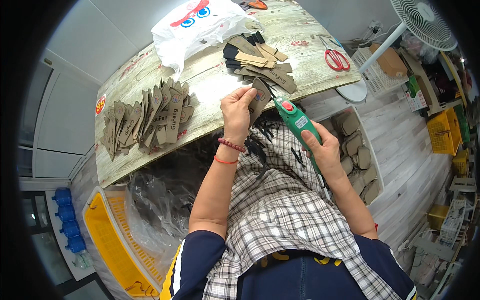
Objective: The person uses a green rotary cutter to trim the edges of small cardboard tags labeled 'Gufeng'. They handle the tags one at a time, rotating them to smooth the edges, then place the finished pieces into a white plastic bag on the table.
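Okay, from way over here I'm seeing a row of blue plastic containers (68, 220) lining up by the wall at 8 o'clock. Nearer in, same direction, a yellow basket (106, 245) is sitting on the floor, and a clear plastic bag (157, 202) is slumping at its right side. At 10 a big heap of tan tapered strips (142, 120) is lying crammed together on the table (317, 80), and a white plastic bag (205, 27) is sprawling at 11.

The left hand (237, 107) is hovering at 12, pinching one tan strip (259, 101) between thumb and fingers; that strip is tilting at 1 by the table's near edge. Past it, around 12, a looser pile of tan and black pieces (262, 60) is resting. Black scraps (256, 151) are littering the checked apron (280, 200), which is spreading toward 5.

I'm getting the green handheld tool (295, 120) at 2, its front end aiming at the strip's right edge, though I can't tell if they're touching. The right hand (325, 150) is wrapping firmly around it from 3. Red-handled scissors (337, 60) are lying between 1 and 2, beige pads (364, 157) are piling up low at 3, and a white fan (425, 24) is standing out at 2.
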Motion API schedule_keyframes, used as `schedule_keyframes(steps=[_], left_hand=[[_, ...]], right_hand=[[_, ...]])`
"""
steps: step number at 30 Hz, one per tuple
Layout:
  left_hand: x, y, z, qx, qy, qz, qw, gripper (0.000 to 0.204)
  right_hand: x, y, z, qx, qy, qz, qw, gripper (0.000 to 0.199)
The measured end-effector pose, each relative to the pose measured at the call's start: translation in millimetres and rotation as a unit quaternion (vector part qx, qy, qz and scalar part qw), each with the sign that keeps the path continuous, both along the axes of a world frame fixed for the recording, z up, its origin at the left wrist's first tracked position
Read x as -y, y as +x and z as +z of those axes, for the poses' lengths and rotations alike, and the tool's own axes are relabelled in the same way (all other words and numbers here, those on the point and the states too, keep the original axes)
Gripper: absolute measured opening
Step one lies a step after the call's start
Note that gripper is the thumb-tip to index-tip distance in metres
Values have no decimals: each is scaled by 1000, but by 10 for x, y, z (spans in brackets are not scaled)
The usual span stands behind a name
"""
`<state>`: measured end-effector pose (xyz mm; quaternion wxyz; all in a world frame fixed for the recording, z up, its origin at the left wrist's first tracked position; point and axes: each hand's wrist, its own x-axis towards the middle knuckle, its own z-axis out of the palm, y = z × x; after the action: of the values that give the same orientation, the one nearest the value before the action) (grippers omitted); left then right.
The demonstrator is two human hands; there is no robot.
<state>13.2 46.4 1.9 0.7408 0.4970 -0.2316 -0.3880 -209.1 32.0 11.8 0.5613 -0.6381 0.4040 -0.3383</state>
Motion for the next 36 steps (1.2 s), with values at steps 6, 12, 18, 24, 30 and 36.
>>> schedule_keyframes(steps=[6,12,18,24,30,36], left_hand=[[-10,19,-100,49,16,-35,998,10],[-37,13,-78,101,34,-73,992,10],[-31,244,65,246,92,-164,951,10],[-19,280,151,132,82,-144,977,8],[-7,161,-31,47,-1,-35,998,7],[-6,32,-32,36,-1,-42,998,7]], right_hand=[[-8,17,17,9,7,-2,1000,47],[33,11,88,7,6,7,1000,47],[85,-11,134,2,4,26,1000,47],[59,-14,49,-1,16,-3,1000,47],[-47,17,-18,3,26,-17,999,47],[-33,29,30,11,13,-17,1000,46]])
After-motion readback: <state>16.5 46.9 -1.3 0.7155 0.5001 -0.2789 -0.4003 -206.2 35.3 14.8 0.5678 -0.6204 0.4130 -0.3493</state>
